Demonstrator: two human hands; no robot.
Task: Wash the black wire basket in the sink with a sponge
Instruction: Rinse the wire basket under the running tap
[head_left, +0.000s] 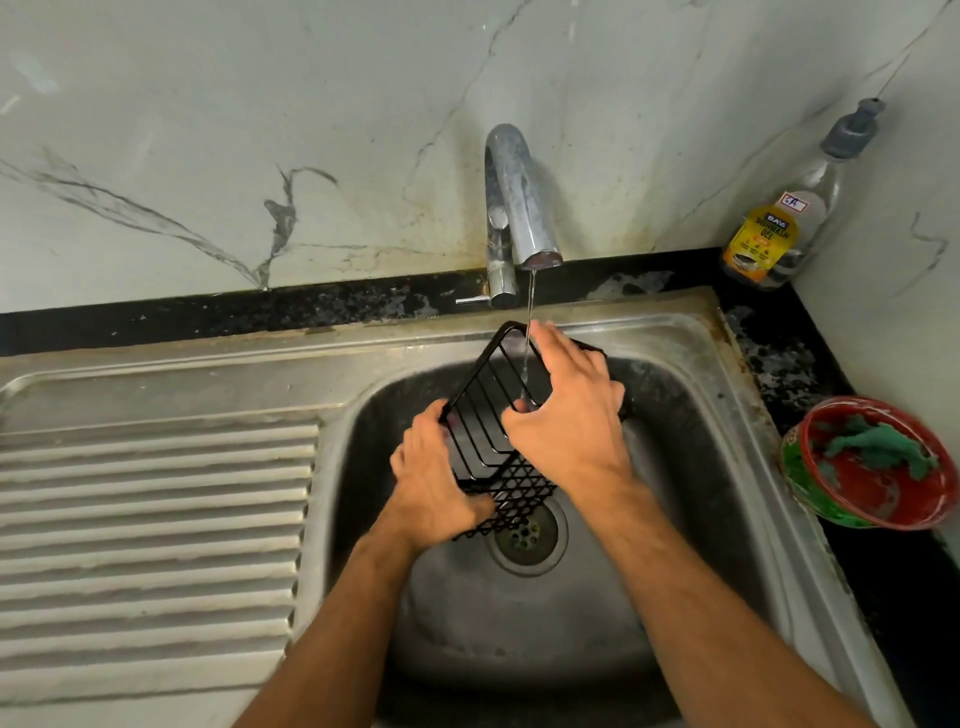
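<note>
The black wire basket (485, 415) is tilted over the steel sink (691, 415), its far end under a thin stream from the tap (511, 208). My left hand (434, 478) grips its near left corner by the lattice side. My right hand (566, 410) lies across its right side with the fingers curled over the wires. No sponge shows in either hand. A green scrub pad (878, 447) rests in a red and green bowl (826, 493) on the counter at the right.
A dishwash gel bottle (779, 228) stands in the back right corner on the black counter (779, 358). The ribbed draining board (156, 519) fills the left. The drain (530, 540) lies just under the basket. A marble wall rises behind.
</note>
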